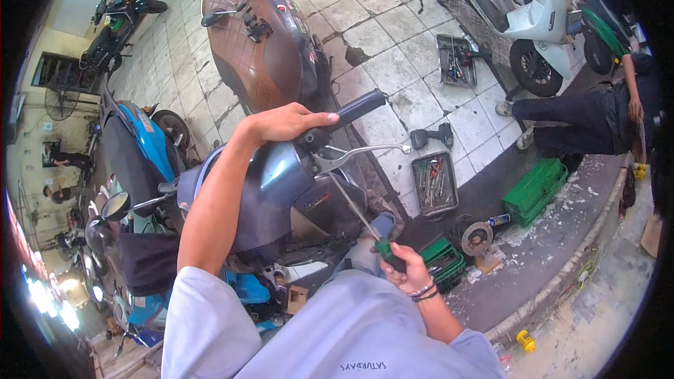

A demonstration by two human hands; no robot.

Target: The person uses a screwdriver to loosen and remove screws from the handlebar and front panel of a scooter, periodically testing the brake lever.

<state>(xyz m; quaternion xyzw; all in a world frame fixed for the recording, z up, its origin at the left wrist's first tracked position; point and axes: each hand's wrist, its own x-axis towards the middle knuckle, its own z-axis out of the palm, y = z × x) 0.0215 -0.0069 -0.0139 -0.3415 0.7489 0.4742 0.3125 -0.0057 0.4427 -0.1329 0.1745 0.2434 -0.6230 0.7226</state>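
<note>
My left hand (286, 122) lies over the inner end of the scooter's handlebar, closed round it, with the thumb along the black rubber grip (361, 107). Some of its fingers are hidden behind the bar. Below the grip a silver brake lever (365, 151) sticks out to the right. My right hand (407, 272) is closed on the green handle of a long screwdriver (357, 212). The shaft slants up and left, and its tip end is at the underside of the lever's mount; I cannot tell whether it touches. The scooter's dark blue front cover (286, 168) is beneath my left forearm.
A brown quilted scooter seat (242, 35) is ahead. To the right are a tool tray (434, 186), a cordless drill (432, 137), another tray (456, 63), green crates (537, 193) and a brake disc (477, 238). A person (583, 119) sits at far right, near a white scooter (537, 17).
</note>
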